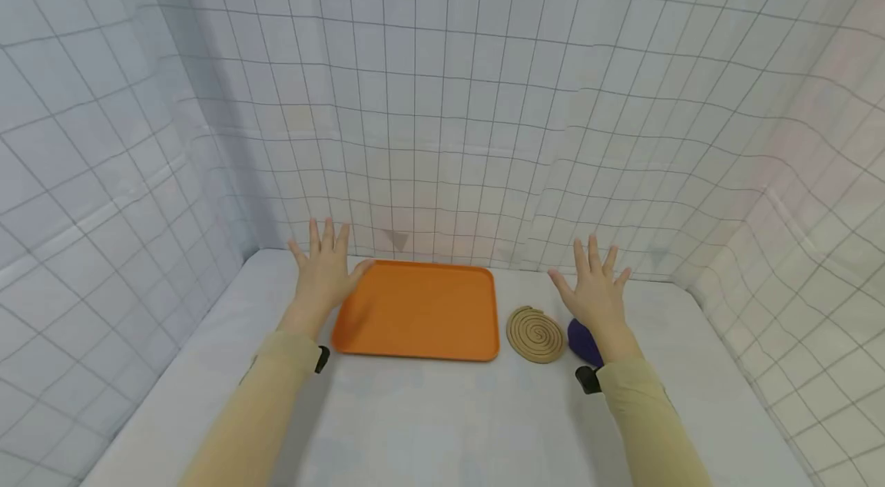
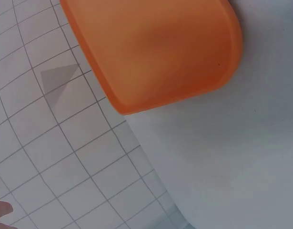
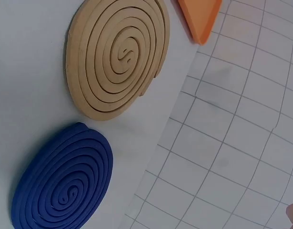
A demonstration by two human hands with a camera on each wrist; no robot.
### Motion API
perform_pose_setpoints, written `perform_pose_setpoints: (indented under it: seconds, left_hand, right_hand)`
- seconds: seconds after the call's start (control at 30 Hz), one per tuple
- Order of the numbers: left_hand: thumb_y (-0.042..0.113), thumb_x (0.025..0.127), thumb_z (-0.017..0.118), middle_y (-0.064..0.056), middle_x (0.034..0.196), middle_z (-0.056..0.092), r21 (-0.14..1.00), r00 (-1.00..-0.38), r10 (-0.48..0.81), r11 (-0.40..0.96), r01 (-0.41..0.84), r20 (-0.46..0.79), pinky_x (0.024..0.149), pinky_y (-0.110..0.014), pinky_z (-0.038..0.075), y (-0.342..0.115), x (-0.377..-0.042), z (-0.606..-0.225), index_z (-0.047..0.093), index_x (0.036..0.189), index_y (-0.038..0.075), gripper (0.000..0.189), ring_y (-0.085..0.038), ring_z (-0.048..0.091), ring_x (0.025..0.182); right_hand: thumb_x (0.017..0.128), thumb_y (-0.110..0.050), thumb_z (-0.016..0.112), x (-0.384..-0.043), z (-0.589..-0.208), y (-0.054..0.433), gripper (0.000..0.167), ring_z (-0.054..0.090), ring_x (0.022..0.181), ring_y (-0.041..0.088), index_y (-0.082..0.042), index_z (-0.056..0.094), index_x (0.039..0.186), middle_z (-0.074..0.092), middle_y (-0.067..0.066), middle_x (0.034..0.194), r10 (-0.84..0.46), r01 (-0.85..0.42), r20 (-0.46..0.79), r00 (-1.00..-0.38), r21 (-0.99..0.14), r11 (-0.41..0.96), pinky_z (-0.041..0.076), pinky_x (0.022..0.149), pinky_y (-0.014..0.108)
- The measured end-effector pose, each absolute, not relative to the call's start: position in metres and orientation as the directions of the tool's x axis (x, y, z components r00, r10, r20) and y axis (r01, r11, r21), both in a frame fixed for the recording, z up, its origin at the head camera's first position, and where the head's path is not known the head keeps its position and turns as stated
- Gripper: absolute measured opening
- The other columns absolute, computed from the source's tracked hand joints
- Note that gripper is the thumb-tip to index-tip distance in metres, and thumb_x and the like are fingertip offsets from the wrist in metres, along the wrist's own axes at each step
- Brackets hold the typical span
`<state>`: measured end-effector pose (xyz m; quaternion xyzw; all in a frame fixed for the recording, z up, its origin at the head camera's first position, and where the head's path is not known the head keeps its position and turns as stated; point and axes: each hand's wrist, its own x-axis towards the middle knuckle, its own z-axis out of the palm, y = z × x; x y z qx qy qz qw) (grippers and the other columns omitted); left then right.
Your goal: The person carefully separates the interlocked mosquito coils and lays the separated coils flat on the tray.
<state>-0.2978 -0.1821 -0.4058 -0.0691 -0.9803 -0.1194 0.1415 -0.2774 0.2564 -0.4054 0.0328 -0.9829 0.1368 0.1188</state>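
Observation:
An orange tray (image 1: 422, 310) lies flat on the white table, left of the middle in the head view. My left hand (image 1: 323, 272) is held over its left edge, fingers spread and straight, holding nothing. To the tray's right lies a tan spiral coil (image 1: 535, 335), wound flat like a coiled strip. Beside it is a dark blue spiral coil (image 3: 65, 186), partly hidden under my right hand and wrist in the head view. My right hand (image 1: 596, 295), also spread with straight fingers and nothing in it, hovers above that blue coil.
White sheets with a dark grid (image 1: 442, 126) hang behind the table and along both sides. The white tabletop (image 1: 429, 425) stretches in front of the tray. A dark watch-like band piece (image 1: 588, 379) sits at the right wrist, a similar one (image 1: 322, 359) at the left.

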Motion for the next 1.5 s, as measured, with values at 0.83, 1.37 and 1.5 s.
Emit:
perform_pose_setpoints:
  seconds: [0.83, 1.37, 1.5]
  left_hand:
    - [0.056, 0.096, 0.053, -0.023, 0.160, 0.023, 0.172, -0.928, 0.271, 0.932, 0.320, 0.257, 0.113, -0.073, 0.013, -0.096, -0.306, -0.428, 0.026, 0.155, 0.007, 0.082, -0.045, 0.012, 0.150]
    - [0.055, 0.097, 0.052, -0.018, 0.157, 0.032, 0.257, -0.903, 0.395, 0.866, 0.428, 0.172, 0.115, -0.065, 0.024, -0.011, -0.307, -0.468, 0.033, 0.153, 0.009, 0.075, -0.040, 0.023, 0.147]
    - [0.053, 0.097, 0.054, -0.017, 0.154, 0.037, 0.266, -0.894, 0.421, 0.853, 0.448, 0.157, 0.114, -0.063, 0.026, 0.007, -0.308, -0.473, 0.037, 0.151, 0.010, 0.072, -0.040, 0.027, 0.145]
  right_hand:
    - [0.100, -0.052, 0.048, -0.254, -0.437, 0.269, 0.080, -0.001, 0.145, 0.057, -0.005, 0.017, 0.157, 0.011, 0.025, 0.162, -0.043, -0.117, 0.263, -0.964, -0.273, 0.955, 0.002, 0.105, 0.081]
    - [0.097, -0.042, 0.059, -0.247, -0.474, 0.274, 0.076, 0.028, 0.140, 0.054, 0.001, 0.030, 0.152, 0.028, 0.027, 0.157, 0.003, -0.069, 0.206, -0.979, -0.339, 0.938, 0.021, 0.107, 0.076]
    - [0.095, -0.039, 0.063, -0.245, -0.480, 0.272, 0.074, 0.037, 0.135, 0.053, 0.002, 0.035, 0.149, 0.035, 0.029, 0.152, 0.022, -0.058, 0.223, -0.975, -0.346, 0.936, 0.031, 0.105, 0.072]
